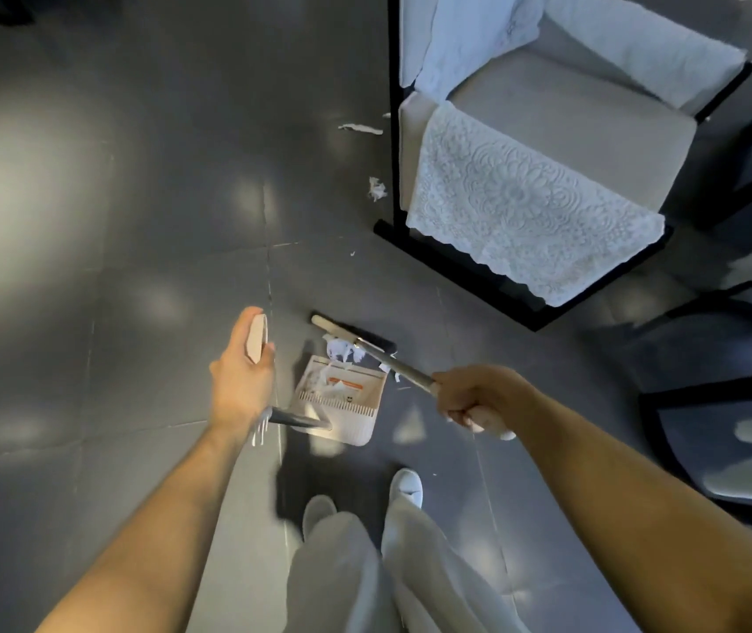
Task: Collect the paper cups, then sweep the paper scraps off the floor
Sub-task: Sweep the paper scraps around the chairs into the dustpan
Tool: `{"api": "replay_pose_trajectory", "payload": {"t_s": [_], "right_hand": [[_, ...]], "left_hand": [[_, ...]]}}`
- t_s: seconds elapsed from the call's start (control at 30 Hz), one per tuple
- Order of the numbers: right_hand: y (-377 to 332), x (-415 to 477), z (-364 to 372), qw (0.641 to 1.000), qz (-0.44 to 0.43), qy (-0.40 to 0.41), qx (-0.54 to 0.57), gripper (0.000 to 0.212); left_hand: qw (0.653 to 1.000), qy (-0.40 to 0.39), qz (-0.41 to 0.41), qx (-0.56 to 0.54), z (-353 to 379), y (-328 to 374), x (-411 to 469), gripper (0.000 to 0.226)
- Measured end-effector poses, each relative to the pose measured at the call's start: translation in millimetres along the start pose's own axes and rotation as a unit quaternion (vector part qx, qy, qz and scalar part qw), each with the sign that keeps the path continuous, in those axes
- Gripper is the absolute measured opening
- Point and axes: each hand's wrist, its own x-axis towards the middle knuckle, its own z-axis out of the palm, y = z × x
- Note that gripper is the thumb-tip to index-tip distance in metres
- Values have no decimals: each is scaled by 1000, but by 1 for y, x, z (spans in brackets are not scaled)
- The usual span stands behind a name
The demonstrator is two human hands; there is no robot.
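My left hand (241,372) grips the top of the dustpan handle. The beige dustpan (342,399) rests on the grey floor below it, with white paper scraps inside. My right hand (474,402) grips the broom handle (404,370). The broom head (353,333) lies against the dustpan's open edge, with crumpled paper scraps (342,349) between them. Further out on the floor lie a crumpled scrap (376,189) and a long strip (360,128), both beside the armchair. No paper cups are in view.
A cream armchair (561,116) with a black frame and a lace cover stands at the upper right. Black chair legs and blurred furniture (730,404) crowd the right side. My feet in white shoes (406,486) stand just behind the dustpan. Grey tiled floor spreads to the left.
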Motion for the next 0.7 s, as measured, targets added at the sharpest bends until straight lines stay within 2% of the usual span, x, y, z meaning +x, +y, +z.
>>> {"api": "replay_pose_trajectory", "payload": {"t_s": [0.1, 0.23, 0.3, 0.57, 0.7], "right_hand": [[10, -28, -3, 997, 31, -64, 36, 39], [15, -73, -2, 985, 43, -97, 133, 42], [11, -86, 12, 983, 36, -103, 147, 47], [7, -101, 44, 974, 41, 1, 224, 61], [-4, -85, 55, 969, 29, 46, 240, 54]], "left_hand": [[999, -34, 16, 7, 3, 3, 13, 39], [994, -83, 67, 12, -4, -1, 23, 34], [990, -114, 82, 29, -10, -5, 23, 33], [975, -128, 172, 58, -33, -20, 34, 41], [970, -108, 209, 64, -39, -26, 40, 41]]}}
